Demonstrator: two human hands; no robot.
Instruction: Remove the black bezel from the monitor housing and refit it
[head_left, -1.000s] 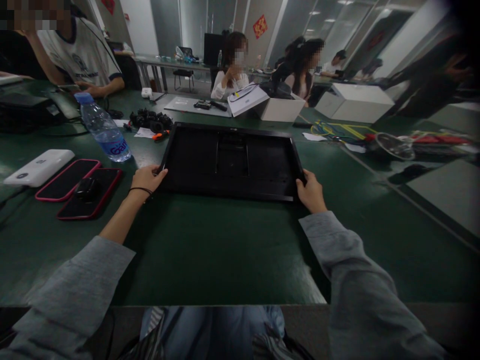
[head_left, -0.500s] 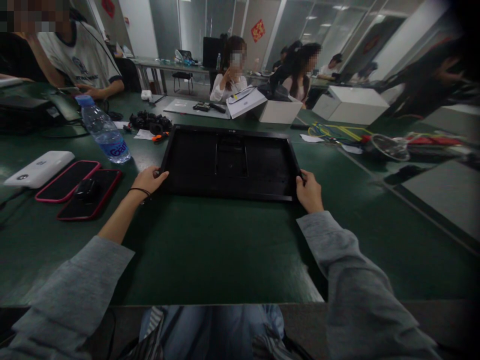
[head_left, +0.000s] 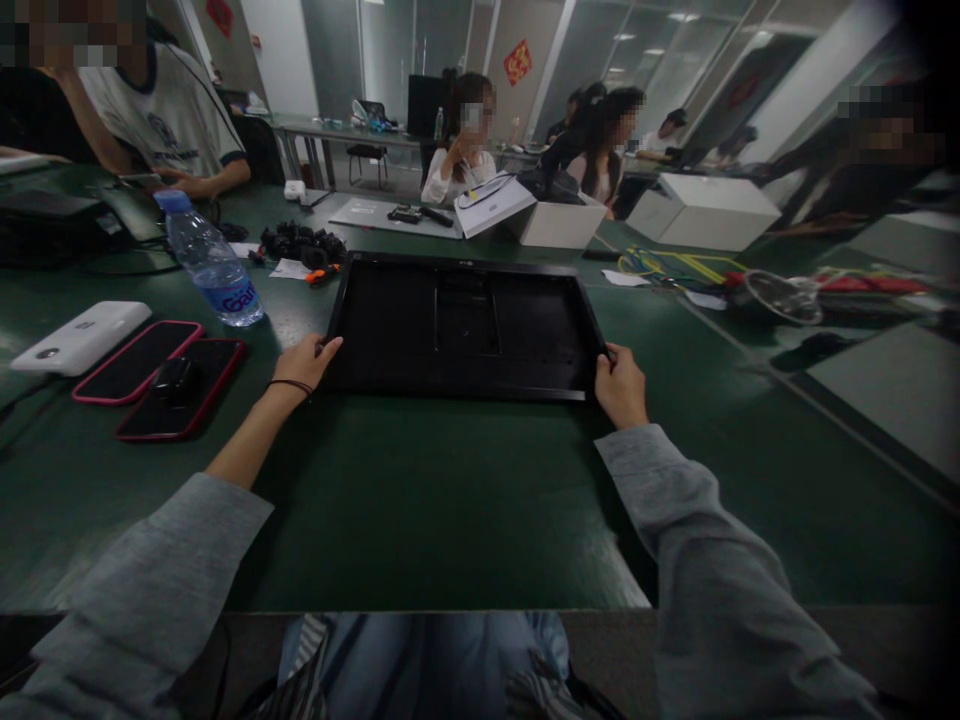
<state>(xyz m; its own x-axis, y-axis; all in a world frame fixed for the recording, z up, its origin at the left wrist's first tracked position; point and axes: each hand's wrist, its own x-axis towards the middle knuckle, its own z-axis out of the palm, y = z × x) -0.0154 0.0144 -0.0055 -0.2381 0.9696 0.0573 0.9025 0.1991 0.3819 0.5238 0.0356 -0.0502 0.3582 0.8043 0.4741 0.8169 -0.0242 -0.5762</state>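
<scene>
A wide black plastic monitor casing (head_left: 390,315) lies in front of me on the green table, its raised rim facing up and a rectangular recess near its middle. My left hand (head_left: 304,362) grips its left edge close to the near corner, thumb on top of the rim. At the opposite side, my right hand (head_left: 621,388) is closed around the right edge by the near corner. The fingertips under both edges are hidden. A dark band circles my left wrist.
Left of the casing stand a water bottle (head_left: 214,260), a white power bank (head_left: 82,338) and two phones, a small black case (head_left: 175,380) on one. Beyond lie black gear (head_left: 300,245) and an open white box (head_left: 562,222); cables (head_left: 675,265) lie right. Several people sit around.
Both hands keep their hold and the casing stays in nearly the same place. In the background at far right, a person has shifted position.
</scene>
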